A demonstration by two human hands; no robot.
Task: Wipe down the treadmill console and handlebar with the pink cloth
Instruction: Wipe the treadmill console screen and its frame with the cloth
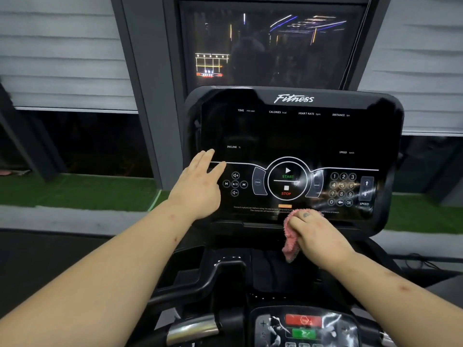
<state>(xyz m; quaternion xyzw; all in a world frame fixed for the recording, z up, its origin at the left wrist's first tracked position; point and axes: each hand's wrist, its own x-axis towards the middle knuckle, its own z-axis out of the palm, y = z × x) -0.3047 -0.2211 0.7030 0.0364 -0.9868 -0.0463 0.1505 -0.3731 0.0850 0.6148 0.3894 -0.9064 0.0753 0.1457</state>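
A dark window pane rises well above the grip, behind the treadmill console, whose black face spreads up and to both sides of it. The handlebar, partly chrome, lies below and left of the grip, nearer the camera. The left hand lies flat at the console's left part, fingers straight. The right hand clutches the bunched pink cloth against the console's lower edge, just below the STOP mark. A tail of the cloth hangs beneath the fingers.
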